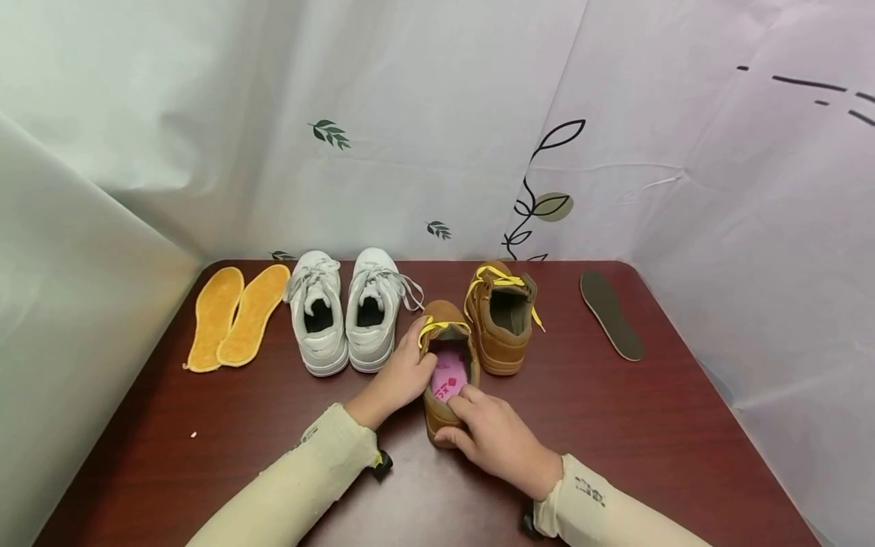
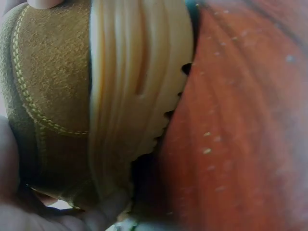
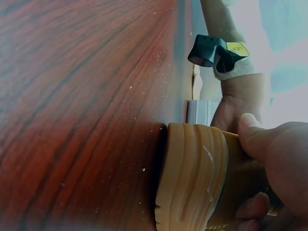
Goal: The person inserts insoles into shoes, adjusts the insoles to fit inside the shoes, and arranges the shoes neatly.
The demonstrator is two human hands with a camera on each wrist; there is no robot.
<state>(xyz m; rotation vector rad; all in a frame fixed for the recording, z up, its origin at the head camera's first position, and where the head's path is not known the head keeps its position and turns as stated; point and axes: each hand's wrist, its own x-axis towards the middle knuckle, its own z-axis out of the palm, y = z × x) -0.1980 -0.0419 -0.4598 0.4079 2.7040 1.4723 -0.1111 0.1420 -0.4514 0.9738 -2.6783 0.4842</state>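
Note:
A brown suede shoe [image 1: 438, 419] with yellow laces stands at the middle of the table, its toe pointing away from me. Inside it lies a pink insole [image 1: 450, 374] with red marks. My left hand [image 1: 398, 374] grips the shoe's left side near the laces, thumb over the collar. At the heel, my right hand [image 1: 502, 434] has fingers inside the opening over the insole's heel end, while its thumb [image 3: 250, 127] rests against the outside. The left wrist view shows the shoe's tan sole [image 2: 130, 86] close up, with fingers wrapped round one end.
The other brown shoe [image 1: 502, 357] stands just right of the held one. A pair of white sneakers [image 1: 328, 357] is at the left, beside two orange fuzzy insoles [image 1: 253, 315]. One dark insole [image 1: 611, 315] lies at the far right. Hanging sheets [image 1: 424, 137] surround the table [image 1: 649, 441].

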